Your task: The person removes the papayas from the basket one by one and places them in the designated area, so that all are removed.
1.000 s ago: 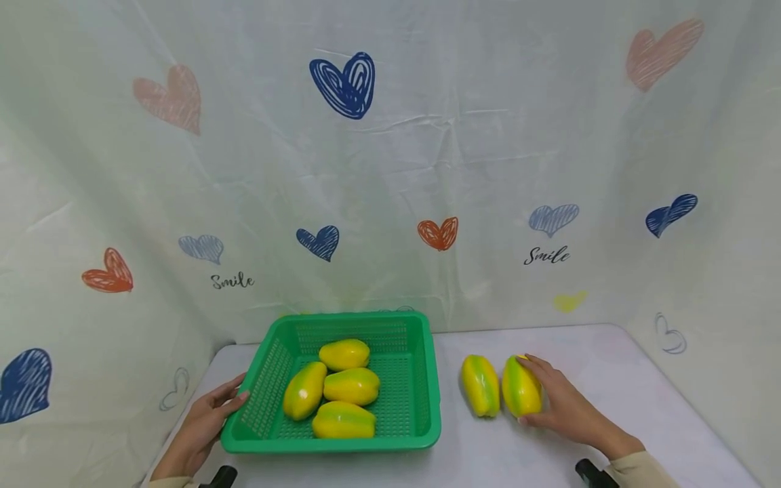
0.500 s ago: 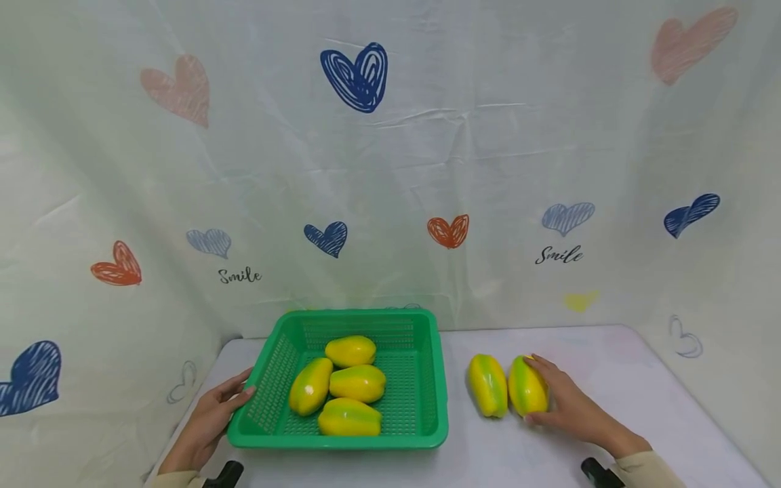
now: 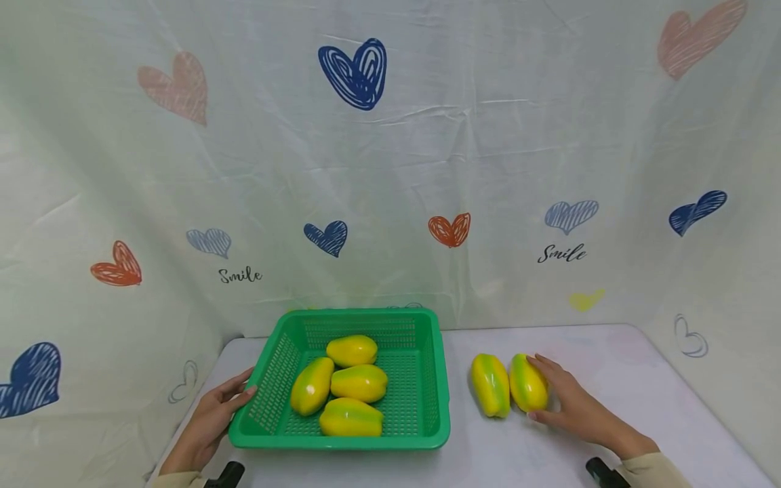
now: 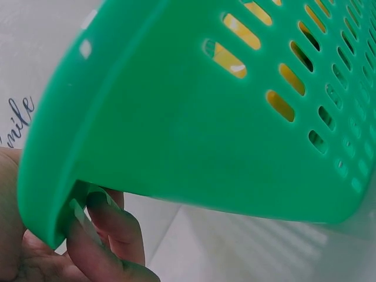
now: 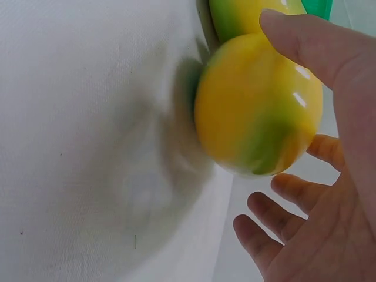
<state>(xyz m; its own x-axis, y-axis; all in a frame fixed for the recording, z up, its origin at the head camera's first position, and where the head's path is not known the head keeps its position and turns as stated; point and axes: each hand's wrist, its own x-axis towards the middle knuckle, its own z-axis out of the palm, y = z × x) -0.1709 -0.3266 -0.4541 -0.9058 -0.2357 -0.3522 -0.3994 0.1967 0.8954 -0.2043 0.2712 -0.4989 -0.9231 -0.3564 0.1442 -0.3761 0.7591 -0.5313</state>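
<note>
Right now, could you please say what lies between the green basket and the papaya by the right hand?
The head view shows another papaya, with bare tabletop between it and the basket.

Soft light glints off the fruit and casts diffuse shadows.

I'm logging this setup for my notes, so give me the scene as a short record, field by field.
Container: green basket
In basket: four yellow-green fruits
On table: two similar fruits, side by side
Left hand: grips the basket's rim
Right hand: spread around the rightmost fruit; firm hold unclear
Backdrop: pale sheet printed with hearts
</note>
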